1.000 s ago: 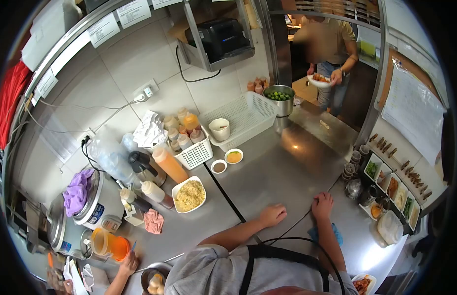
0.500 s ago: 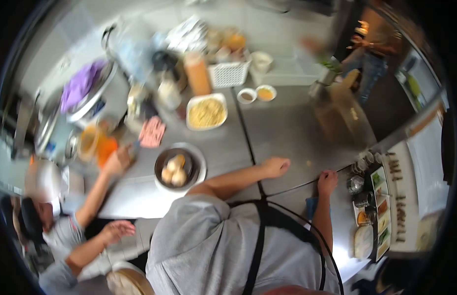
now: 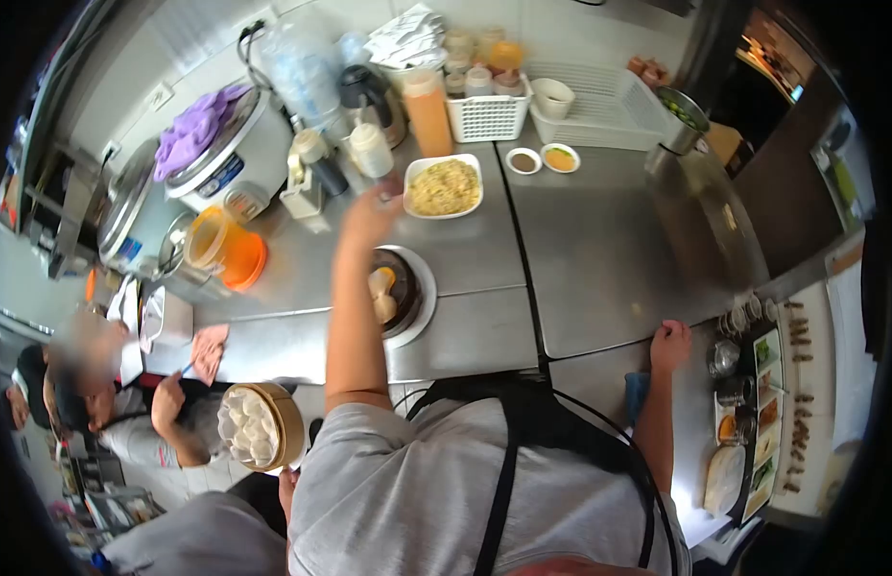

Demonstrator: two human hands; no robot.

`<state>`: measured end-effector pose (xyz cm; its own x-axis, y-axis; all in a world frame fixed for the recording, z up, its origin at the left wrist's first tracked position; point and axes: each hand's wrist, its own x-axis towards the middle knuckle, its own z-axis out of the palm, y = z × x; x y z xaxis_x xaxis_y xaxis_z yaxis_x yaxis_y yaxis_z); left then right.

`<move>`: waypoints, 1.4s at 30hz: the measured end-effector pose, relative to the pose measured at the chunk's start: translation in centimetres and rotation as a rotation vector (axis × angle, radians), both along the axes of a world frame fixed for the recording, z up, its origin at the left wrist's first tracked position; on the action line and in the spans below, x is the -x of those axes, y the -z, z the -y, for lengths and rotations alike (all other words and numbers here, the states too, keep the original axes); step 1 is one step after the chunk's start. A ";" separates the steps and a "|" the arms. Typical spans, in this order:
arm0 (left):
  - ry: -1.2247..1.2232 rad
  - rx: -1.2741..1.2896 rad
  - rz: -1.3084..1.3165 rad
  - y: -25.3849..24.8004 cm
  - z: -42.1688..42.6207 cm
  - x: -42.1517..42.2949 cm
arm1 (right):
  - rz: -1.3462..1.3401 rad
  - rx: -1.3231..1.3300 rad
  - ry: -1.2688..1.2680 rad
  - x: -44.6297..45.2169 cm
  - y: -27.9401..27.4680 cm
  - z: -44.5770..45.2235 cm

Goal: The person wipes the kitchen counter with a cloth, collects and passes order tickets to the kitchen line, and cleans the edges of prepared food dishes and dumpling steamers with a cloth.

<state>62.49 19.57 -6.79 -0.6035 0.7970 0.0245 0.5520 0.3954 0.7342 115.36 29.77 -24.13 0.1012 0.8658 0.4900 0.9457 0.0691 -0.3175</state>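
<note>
My left hand [image 3: 371, 219] is stretched out over the counter, blurred, just left of a white square dish [image 3: 445, 187] of yellow grainy food. Its fingers are too smeared to read. Below the forearm's right side, a dark bowl [image 3: 400, 298] with pale round pieces rests on a white plate [image 3: 427, 312], partly covered by my arm. My right hand [image 3: 670, 344] rests with curled fingers on the counter's right part, nothing visible in it. A blue cloth [image 3: 638, 394] lies beside that forearm.
Squeeze bottles [image 3: 427, 113] and a white basket [image 3: 489, 117] line the wall. At the left, a co-worker's hand [image 3: 167, 403] is near a pink cloth [image 3: 209, 352]. A bamboo steamer [image 3: 285, 422] of dumplings is held over the floor. Small sauce dishes [image 3: 523, 160] stand behind.
My left hand has swung left and away from my body toward the square dish. The pink cloth has shifted to the counter's front edge. The dumpling steamer has come into fuller view. My right hand stays put.
</note>
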 end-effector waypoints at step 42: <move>0.879 0.219 0.243 12.5 -12.2 -27.6 | 0.152 0.505 -0.526 7.2 -12.0 0.1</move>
